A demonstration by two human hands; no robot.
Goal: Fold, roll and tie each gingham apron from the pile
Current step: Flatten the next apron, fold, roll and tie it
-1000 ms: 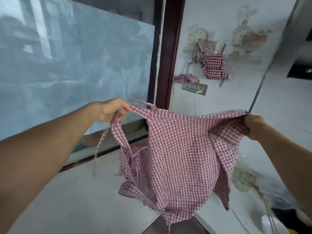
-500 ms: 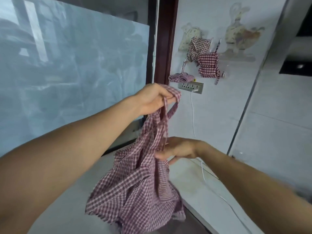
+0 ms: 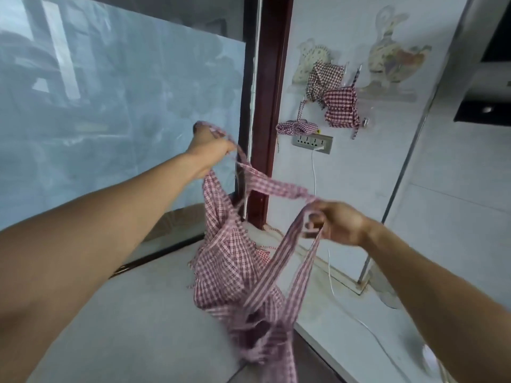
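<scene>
A red-and-white gingham apron [image 3: 229,261] hangs in the air between my hands, bunched and blurred with motion, its lower part drooping over the pale counter [image 3: 132,322]. My left hand [image 3: 210,147] is raised near the window and grips one strap end. My right hand [image 3: 336,223], lower and to the right, has its fingers curled round a strap loop [image 3: 279,186] that stretches between both hands.
Gingham bundles [image 3: 336,98] hang on the wall by a duck-shaped decoration, another bundle [image 3: 297,127] sits above a wall socket [image 3: 312,140] with a white cable. A dark red window frame [image 3: 272,106] stands behind the apron. The counter edge drops off at bottom centre.
My right hand has taken hold of a strap and pulled it out to the right. My left hand moved slightly left, still gripping the apron. The apron now stretches between them.
</scene>
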